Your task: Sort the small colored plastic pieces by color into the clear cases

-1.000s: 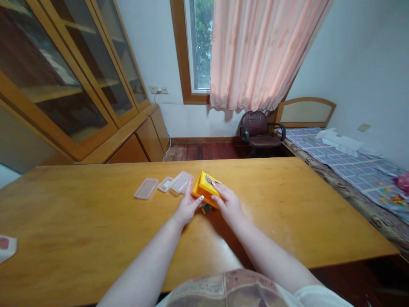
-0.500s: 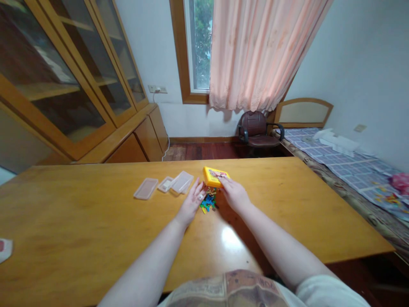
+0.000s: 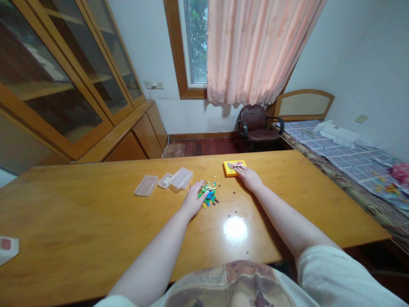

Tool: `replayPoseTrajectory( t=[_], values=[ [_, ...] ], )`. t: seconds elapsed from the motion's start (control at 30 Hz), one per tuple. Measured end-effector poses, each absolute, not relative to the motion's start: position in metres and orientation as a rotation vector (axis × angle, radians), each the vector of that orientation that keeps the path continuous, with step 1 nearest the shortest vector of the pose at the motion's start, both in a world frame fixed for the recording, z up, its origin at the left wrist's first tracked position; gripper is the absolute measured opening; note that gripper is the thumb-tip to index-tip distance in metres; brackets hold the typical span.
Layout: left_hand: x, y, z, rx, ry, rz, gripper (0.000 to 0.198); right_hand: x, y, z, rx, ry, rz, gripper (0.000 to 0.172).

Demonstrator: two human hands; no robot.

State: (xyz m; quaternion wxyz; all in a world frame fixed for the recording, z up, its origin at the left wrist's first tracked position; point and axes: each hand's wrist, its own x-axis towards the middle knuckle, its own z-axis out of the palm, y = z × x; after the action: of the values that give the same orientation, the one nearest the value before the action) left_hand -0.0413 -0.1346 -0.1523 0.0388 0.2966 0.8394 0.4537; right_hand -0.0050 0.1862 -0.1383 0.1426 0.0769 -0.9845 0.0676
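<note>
A yellow box lies flat on the wooden table, far from me and a little right of centre. My right hand rests its stretched fingers on the box's near right edge. A small heap of tiny coloured bricks lies on the table to the box's left. My left hand lies flat and open against the left side of that heap, fingers spread.
Clear plastic lids and a shallow clear container lie left of the heap. A few dark bits are scattered near the glare spot. A white-and-red card sits at the table's left edge. A cabinet, chair and bed surround the table.
The yellow box was tilted up over the table, the bricks spilled out beneath it, and my right hand moved it away to the right and laid it flat. My left hand stayed by the heap.
</note>
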Motion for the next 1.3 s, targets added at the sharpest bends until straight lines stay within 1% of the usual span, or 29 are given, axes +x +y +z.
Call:
replayPoseTrajectory(
  t=[0.1, 0.17, 0.23, 0.33, 0.4, 0.43, 0.53, 0.6, 0.7, 0.8, 0.9, 1.0, 1.07, 1.13, 1.2, 1.3],
  values=[
    [-0.041, -0.132, -0.155, 0.906, 2.634, 1.251, 0.053, 0.019, 0.178, -0.133, 0.120, -2.808, 0.363, 0.049],
    [-0.040, -0.131, -0.156, 0.915, 2.651, 1.216, 0.053, 0.049, 0.171, -0.127, 0.088, -2.810, 0.486, 0.056],
    [-0.039, -0.130, -0.156, 0.916, 2.661, 1.203, 0.055, 0.089, 0.161, -0.120, 0.244, -2.917, 0.599, 0.071],
    [-0.038, -0.129, -0.157, 0.914, 2.683, 1.175, 0.060, 0.151, 0.143, -0.111, 0.459, -3.048, 0.650, 0.099],
    [-0.037, -0.127, -0.158, 0.927, 2.714, 1.112, 0.064, 0.182, 0.130, -0.110, 0.461, -3.087, 0.682, 0.107],
    [-0.036, -0.125, -0.159, 0.926, 2.737, 1.069, 0.066, 0.193, 0.124, -0.112, 0.469, -3.093, 0.688, 0.108],
    [-0.034, -0.121, -0.159, 0.878, 2.806, 0.953, 0.072, 0.200, 0.106, -0.125, 0.526, -3.127, 0.637, 0.099],
    [-0.033, -0.118, -0.159, 0.852, 2.835, 0.898, 0.075, 0.187, 0.098, -0.136, 0.327, -3.108, 0.560, 0.099],
    [-0.031, -0.116, -0.159, 0.859, 2.863, 0.824, 0.076, 0.148, 0.093, -0.148, 0.064, -3.058, 0.491, 0.095],
    [-0.030, -0.116, -0.162, 0.880, 2.895, 0.803, 0.076, 0.103, 0.092, -0.151, -0.033, -3.006, 0.506, 0.096],
    [-0.034, -0.114, -0.166, 0.846, 2.924, 0.806, 0.074, 0.064, 0.088, -0.152, 0.039, -2.987, 0.549, 0.098],
    [-0.047, -0.107, -0.167, 0.801, 2.904, 0.828, 0.074, 0.033, 0.083, -0.153, 0.133, -2.967, 0.580, 0.098],
    [-0.060, -0.097, -0.164, 0.839, 2.864, 0.883, 0.075, 0.016, 0.079, -0.154, 0.196, -2.944, 0.593, 0.099],
    [-0.072, -0.087, -0.159, 0.886, 2.800, 0.956, 0.072, 0.004, 0.076, -0.154, 0.279, -2.925, 0.608, 0.097],
    [-0.079, -0.078, -0.155, 0.950, 2.679, 1.039, 0.063, -0.002, 0.073, -0.154, 0.361, -2.918, 0.627, 0.091],
    [-0.077, -0.076, -0.154, 1.025, 2.577, 1.101, 0.055, 0.002, 0.072, -0.155, 0.410, -2.876, 0.702, 0.070]
  ],
)
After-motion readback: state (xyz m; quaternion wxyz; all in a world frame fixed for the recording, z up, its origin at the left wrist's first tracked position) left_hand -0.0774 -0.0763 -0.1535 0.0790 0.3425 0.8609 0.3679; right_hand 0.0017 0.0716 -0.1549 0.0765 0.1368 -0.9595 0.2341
